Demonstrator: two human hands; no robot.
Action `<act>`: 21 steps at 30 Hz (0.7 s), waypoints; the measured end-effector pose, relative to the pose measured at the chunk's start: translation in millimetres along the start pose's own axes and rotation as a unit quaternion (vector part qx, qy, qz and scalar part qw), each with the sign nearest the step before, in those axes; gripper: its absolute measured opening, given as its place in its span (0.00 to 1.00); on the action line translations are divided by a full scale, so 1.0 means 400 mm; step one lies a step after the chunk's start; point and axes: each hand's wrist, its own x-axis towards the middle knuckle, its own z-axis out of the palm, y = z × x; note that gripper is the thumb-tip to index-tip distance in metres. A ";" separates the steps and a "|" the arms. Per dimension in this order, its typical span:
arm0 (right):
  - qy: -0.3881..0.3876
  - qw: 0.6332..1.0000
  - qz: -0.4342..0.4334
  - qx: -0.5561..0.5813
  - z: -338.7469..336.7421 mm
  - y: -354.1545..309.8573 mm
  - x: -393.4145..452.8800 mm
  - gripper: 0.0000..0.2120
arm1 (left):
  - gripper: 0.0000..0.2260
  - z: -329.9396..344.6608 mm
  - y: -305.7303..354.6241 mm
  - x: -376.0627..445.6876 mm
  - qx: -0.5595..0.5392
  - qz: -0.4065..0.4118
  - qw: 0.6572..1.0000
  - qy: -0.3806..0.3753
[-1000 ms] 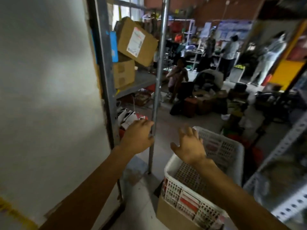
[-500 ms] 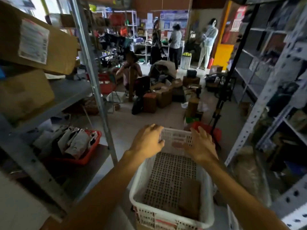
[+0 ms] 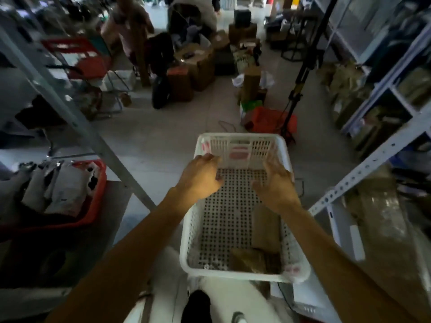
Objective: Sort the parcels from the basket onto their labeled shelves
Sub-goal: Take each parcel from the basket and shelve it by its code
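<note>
Basket: one white perforated basket (image 3: 238,220), in the aisle between two shelving units.
Parcels: two brown parcels in it — a flat one (image 3: 265,226) along the right wall, a second (image 3: 250,259) at the near right corner; its outline is blurred.
Left hand (image 3: 201,180): above the basket's far left, fingers curled loosely, nothing in its grip.
Right hand (image 3: 276,184): above the far right, fingers blurred — whether its grip is apart or together I cannot tell.
Red bin (image 3: 93,201): one, on the low left shelf, holding grey bags too jumbled to count.
Shelves: labels not legible; right unit cut off by the frame edge.
</note>
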 end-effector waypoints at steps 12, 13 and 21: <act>-0.119 0.961 0.251 -0.015 0.292 0.223 -0.003 0.32 | 0.25 0.409 -0.057 0.214 -0.060 0.078 0.962 -0.256; -0.130 0.956 0.262 -0.005 0.322 0.257 -0.002 0.32 | 0.26 0.457 -0.047 0.217 -0.062 0.074 0.956 -0.277; -0.123 0.925 0.354 0.067 0.561 0.496 0.043 0.35 | 0.32 0.816 0.015 0.237 -0.068 0.012 0.914 -0.400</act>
